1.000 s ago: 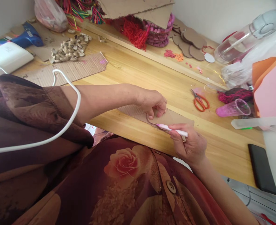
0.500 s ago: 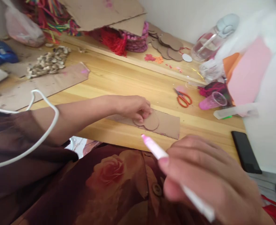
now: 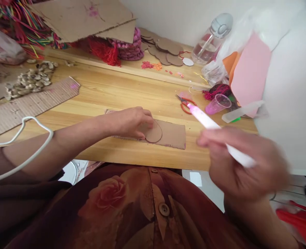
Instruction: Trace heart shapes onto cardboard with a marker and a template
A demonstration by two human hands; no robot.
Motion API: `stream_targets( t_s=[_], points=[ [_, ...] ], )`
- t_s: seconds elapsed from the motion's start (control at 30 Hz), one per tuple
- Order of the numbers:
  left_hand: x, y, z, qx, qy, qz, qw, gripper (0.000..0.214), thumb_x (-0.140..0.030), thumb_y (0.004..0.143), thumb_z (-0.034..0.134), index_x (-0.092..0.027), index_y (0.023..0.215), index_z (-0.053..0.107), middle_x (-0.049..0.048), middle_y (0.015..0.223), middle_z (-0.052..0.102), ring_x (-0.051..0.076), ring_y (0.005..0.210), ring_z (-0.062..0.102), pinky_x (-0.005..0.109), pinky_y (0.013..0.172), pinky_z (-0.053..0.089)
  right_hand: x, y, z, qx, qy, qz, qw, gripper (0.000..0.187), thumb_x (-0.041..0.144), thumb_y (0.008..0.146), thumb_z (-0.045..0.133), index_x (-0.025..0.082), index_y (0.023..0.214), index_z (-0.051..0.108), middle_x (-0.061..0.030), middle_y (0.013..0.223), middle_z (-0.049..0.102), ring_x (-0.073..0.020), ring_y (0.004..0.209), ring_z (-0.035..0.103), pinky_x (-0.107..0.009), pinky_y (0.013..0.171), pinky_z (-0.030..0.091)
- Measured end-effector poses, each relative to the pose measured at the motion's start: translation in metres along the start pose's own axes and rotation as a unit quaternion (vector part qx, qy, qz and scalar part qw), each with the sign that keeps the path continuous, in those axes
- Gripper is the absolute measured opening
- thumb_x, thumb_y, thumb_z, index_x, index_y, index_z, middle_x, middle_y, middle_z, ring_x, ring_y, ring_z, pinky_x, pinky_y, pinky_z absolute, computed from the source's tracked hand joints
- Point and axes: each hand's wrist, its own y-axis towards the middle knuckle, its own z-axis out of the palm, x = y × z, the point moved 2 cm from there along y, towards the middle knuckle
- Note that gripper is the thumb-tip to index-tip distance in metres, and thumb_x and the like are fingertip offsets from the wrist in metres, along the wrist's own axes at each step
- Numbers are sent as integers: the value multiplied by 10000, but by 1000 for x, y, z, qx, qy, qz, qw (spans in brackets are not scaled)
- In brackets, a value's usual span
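My left hand [image 3: 136,122] lies over a cardboard strip [image 3: 173,135], its bent fingers pressing on a round cardboard disc [image 3: 155,133]. The hand hides the disc's left side. My right hand [image 3: 246,162], a little blurred by motion, grips a white marker pen [image 3: 207,119] with a pink tip. The pen points up and to the left, raised clear of the cardboard. Behind its tip lie red-handled scissors [image 3: 185,105], partly covered by it.
Behind are a ledge with cardboard discs [image 3: 165,52], a water bottle [image 3: 212,39] and a purple braided basket [image 3: 129,45]. On the right stand a pink plastic cup [image 3: 217,104] and pink sheet [image 3: 251,72]. A shell pile [image 3: 30,79] and white cable [image 3: 42,152] are left.
My right hand has lifted the marker up and away from my body. My left hand stays at the disc with its fingers slightly shifted. The whole view has swung right.
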Motion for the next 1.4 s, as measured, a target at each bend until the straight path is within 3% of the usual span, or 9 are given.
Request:
stream_targets(
  t_s=[0.07,0.23,0.37,0.57,0.9,1.0,1.13,1.27,1.4],
  points=[
    [-1,-4,-1,-22,26,-8,999,465,-305,800,852,-241,1235,700,77,1357,668,290,1195,652,432,1059,499,-32,-10,15,-44,-40,40,997,262,121,953,635,260,1165,701,-22,1042,782,-180,903,737,-331,835,576],
    [-2,-39,0,-125,37,-62,990,480,-307,907,736,-208,1361,614,119,1406,629,302,1286,619,470,1112,509,-83,-43,41,14,-47,100,994,300,222,949,665,224,1247,643,-80,1146,740,-220,1002,722,-348,825,590],
    [-5,-83,15,-181,39,-133,974,579,-436,942,684,-199,1448,532,149,1402,613,326,1301,612,500,1119,524,-97,-49,52,102,-37,105,988,504,304,924,700,239,1397,540,-117,1354,666,-306,1292,620,-495,1086,510],
    [12,-118,34,-218,64,-209,951,676,-466,953,650,-223,1542,424,168,1491,544,361,1386,548,561,1175,470,-99,-50,69,133,-57,104,984,543,380,922,704,253,1410,504,-132,1369,655,-351,1290,611,-562,1054,503],
    [76,-45,3,-246,31,-269,931,558,-264,929,629,-144,1461,511,184,1330,654,312,1240,655,482,1082,529,-52,-68,88,104,63,71,990,463,276,949,686,295,1382,523,-92,1246,708,-248,1103,732,-391,902,627],
    [87,-4,-8,-227,15,-264,937,439,-216,913,625,-136,1345,632,128,1057,757,295,1125,700,439,1029,545,-42,-60,107,155,162,68,972,475,208,967,628,316,1408,484,-109,1348,672,-265,1200,713,-374,839,636],
    [91,39,-27,-178,-35,-223,958,386,-188,935,605,-227,1308,696,21,1050,805,185,1040,733,288,981,550,-30,-46,132,164,300,107,934,498,185,987,594,324,1421,395,-158,1537,516,-281,1241,708,-372,840,625],
    [83,32,-37,-173,-58,-230,956,451,-180,981,528,-182,1424,614,60,1197,784,189,1105,727,324,1038,536,-28,-43,135,37,349,115,929,448,169,967,641,326,1336,442,-135,1471,532,-275,1263,691,-392,912,597],
    [41,-16,-6,-210,-48,-255,943,539,-266,957,601,-97,1465,538,171,1321,703,278,1242,657,451,1131,482,-44,-45,123,-117,349,228,902,230,227,996,635,290,1186,521,-90,1290,605,-215,1112,740,-317,780,592]
  ],
)
